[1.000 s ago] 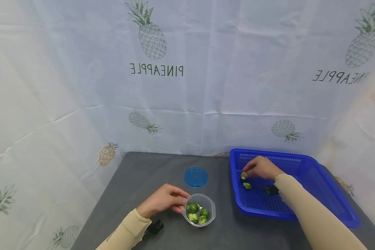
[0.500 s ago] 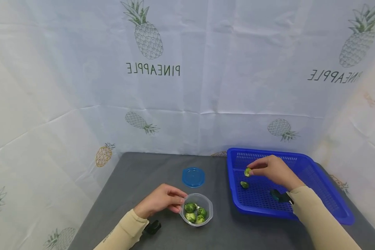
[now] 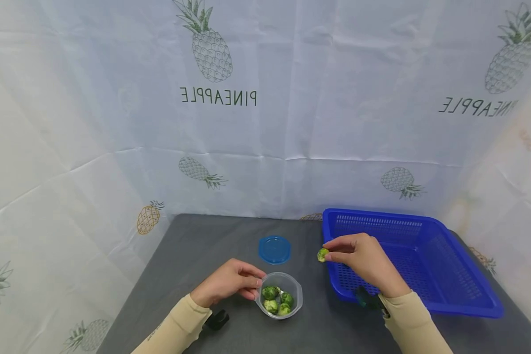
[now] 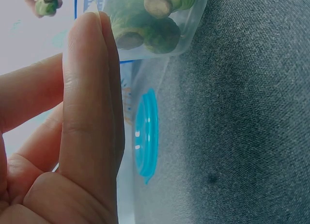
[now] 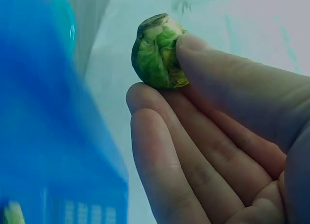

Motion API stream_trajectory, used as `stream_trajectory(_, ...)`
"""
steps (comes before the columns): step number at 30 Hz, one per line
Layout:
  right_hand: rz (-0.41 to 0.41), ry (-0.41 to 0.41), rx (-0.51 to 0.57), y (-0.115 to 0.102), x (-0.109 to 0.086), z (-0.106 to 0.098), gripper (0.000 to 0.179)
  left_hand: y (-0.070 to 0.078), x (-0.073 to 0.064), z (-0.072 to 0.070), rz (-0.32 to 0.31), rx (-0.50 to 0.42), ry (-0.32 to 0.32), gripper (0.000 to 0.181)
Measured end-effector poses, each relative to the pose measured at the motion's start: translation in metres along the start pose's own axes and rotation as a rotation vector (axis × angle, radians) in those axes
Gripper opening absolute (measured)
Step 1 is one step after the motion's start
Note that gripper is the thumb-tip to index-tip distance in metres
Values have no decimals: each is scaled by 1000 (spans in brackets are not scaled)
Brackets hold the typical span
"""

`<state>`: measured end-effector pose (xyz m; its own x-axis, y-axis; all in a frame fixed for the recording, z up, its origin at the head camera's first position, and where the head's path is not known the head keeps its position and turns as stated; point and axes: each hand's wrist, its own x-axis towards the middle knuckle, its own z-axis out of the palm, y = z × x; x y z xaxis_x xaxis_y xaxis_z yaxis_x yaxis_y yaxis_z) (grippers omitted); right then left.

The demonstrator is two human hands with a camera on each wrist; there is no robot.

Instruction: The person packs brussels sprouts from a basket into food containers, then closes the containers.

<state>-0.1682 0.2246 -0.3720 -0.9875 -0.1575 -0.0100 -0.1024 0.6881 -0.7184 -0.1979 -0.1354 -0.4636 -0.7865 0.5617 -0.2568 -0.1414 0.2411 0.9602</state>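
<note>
My left hand (image 3: 230, 284) pinches the near-left rim of a small clear plastic container (image 3: 298, 292) on the table. Several green Brussels sprouts (image 3: 271, 306) lie inside it; in the left wrist view their cut stem ends (image 4: 159, 6) show through the wall. Over the left edge of the blue basket, my right hand (image 3: 366, 261) holds one Brussels sprout (image 3: 322, 254) between thumb and fingertips. The right wrist view shows this sprout (image 5: 156, 54) up close, its pale cut end upward.
A blue plastic lid (image 3: 275, 250) lies flat behind the container. To the right stands the large blue perforated basket (image 3: 451, 268), with another sprout (image 5: 13, 213) at its edge in the right wrist view. A white pineapple-print cloth (image 3: 292, 128) hangs behind the grey table (image 3: 212, 241).
My right hand has lifted the sprout off the basket's floor and carried it left, past the basket's left rim. The left hand stays at the container.
</note>
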Motion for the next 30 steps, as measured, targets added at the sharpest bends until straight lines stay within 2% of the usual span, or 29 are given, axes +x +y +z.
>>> stream_trajectory(8,-80,-52,74,-21,5,59,15,0,1,-2,-9,0,12,32)
stream_trajectory(13,-128,-100,73,-24,5,85,14,0,1,-1,-18,-9,11,31)
stream_trajectory(20,-211,-100,-10,-24,5,101,15,1,2,-1,-14,-13,6,31)
stream_trajectory(30,-223,-117,-30,-24,4,111,13,0,2,-1,-16,-11,0,32)
